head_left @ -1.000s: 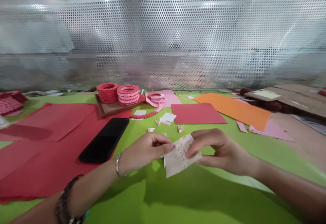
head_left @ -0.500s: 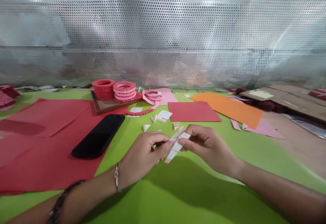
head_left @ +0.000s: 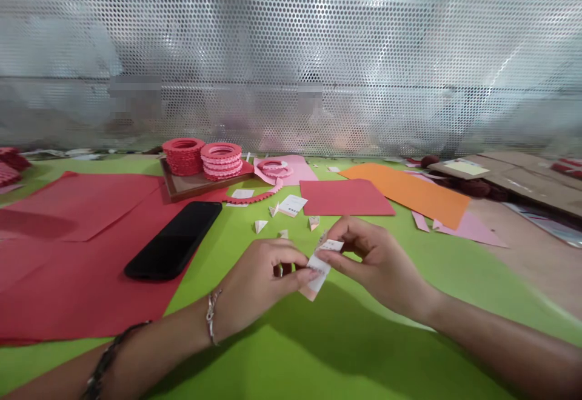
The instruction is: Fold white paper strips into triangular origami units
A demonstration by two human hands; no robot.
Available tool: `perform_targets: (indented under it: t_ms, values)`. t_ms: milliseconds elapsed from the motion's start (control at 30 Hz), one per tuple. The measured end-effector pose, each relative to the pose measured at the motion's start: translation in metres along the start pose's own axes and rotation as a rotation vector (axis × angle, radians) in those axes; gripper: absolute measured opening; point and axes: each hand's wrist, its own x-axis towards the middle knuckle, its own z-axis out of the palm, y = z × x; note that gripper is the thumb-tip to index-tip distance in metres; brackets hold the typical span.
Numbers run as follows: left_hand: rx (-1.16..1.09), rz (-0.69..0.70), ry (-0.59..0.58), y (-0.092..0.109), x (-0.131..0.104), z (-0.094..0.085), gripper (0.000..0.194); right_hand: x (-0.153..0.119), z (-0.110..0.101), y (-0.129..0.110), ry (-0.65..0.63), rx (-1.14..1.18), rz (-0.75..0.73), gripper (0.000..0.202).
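Between my two hands is a small folded slip of printed white paper [head_left: 321, 270], tilted, with a pale orange lower end. My left hand [head_left: 268, 276] pinches its lower left side between thumb and fingers. At its upper right, my right hand [head_left: 368, 260] grips it with the thumb laid on the near face; the fingers behind are partly hidden. Just beyond lie small folded paper pieces, one a white triangle [head_left: 260, 226], another a folded scrap [head_left: 314, 223]. A printed white card [head_left: 292, 205] rests flat behind them.
A black phone [head_left: 175, 242] lies on red paper sheets [head_left: 82, 285] at left. Stacked red and pink rings [head_left: 221, 162] stand on a brown tray [head_left: 195, 190]. Red card [head_left: 348, 197], orange paper [head_left: 409, 191] and cardboard [head_left: 522, 176] lie right. A perforated metal panel [head_left: 291, 54] rises behind.
The slip's two layers, spread apart before, now lie closer together, and its near face looks wider. My left thumb has shifted onto that face. The view has tilted slightly.
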Motion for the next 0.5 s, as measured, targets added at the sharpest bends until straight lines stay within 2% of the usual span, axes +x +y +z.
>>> perform_targets:
  t_ms: [167,267,333,500]
  values:
    - [0.029,-0.003,-0.036,0.0006,0.0009,-0.0015,0.027,0.0036,-0.0006,0.0024,0.003,0.148,0.082,0.017]
    - [0.013,-0.007,-0.034,0.0008,0.0007,-0.0021,0.029,0.0074,-0.0022,0.0041,-0.030,0.225,0.156,0.010]
    - [-0.001,-0.004,-0.035,-0.0003,0.0006,-0.0017,0.029,0.0084,-0.0024,0.0049,-0.036,0.235,0.184,0.017]
    - [-0.020,-0.010,0.069,-0.0021,0.0010,-0.0001,0.017,0.0055,0.0008,0.0047,-0.005,0.206,0.202,0.023]
